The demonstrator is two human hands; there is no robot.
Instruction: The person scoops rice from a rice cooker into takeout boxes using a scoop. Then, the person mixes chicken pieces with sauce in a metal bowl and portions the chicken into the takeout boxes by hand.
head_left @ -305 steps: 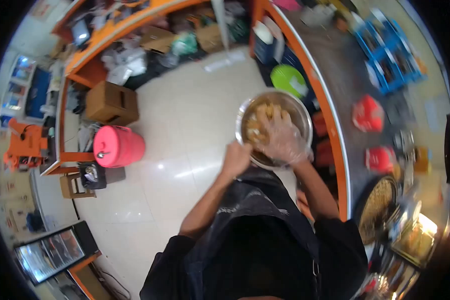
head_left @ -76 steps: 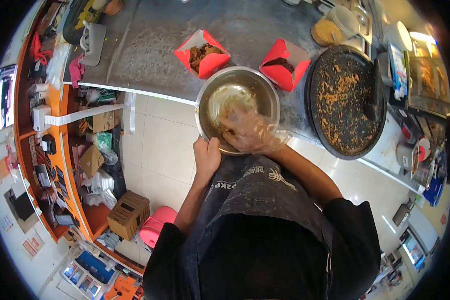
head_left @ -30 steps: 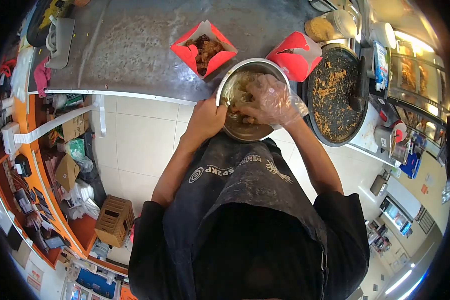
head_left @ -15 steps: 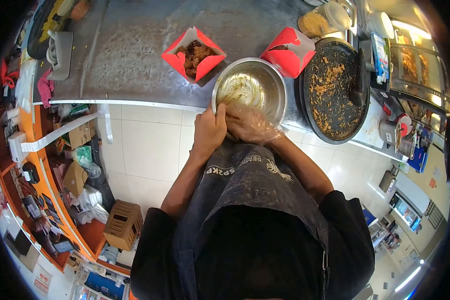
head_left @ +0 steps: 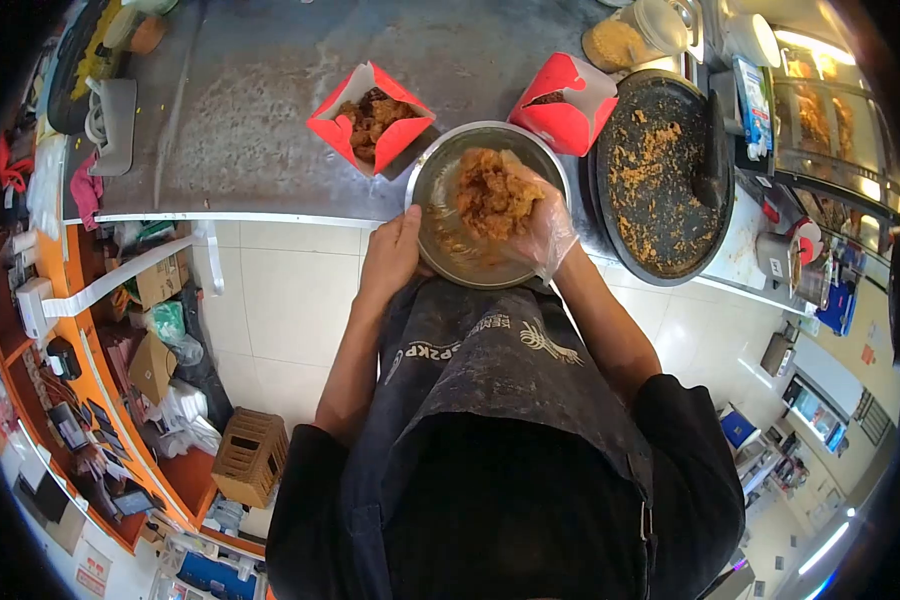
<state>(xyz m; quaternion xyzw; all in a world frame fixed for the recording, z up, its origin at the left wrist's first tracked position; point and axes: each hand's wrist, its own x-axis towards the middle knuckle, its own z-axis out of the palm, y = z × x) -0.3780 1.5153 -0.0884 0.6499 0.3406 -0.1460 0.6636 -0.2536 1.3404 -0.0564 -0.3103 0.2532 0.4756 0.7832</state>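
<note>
A round metal bowl (head_left: 438, 178) is tilted up at the counter's front edge, its inside smeared with sauce. My left hand (head_left: 392, 258) grips the left side of its rim, thumb on top. My right hand (head_left: 548, 235), in a clear plastic glove, cups a clump of fried chicken pieces (head_left: 490, 195) inside the bowl. Behind the bowl to the left stands an open red box (head_left: 410, 145) with browned chicken pieces in it. A second red box (head_left: 560, 108), its flaps partly folded in, stands behind the bowl to the right; dark food shows through its opening.
Right of the bowl lies a black oval tray (head_left: 692, 245) strewn with orange crumbs, a dark scoop-like tool (head_left: 710, 175) at its side. Behind it a tub of crumbs (head_left: 620, 45) lies on its side. A grey holder (head_left: 117, 125) sits at the counter's left end.
The bowl has tipped toward me, and the chicken clump now shows in my right hand, raised from low in the bowl. My left hand has shifted left with the rim.
</note>
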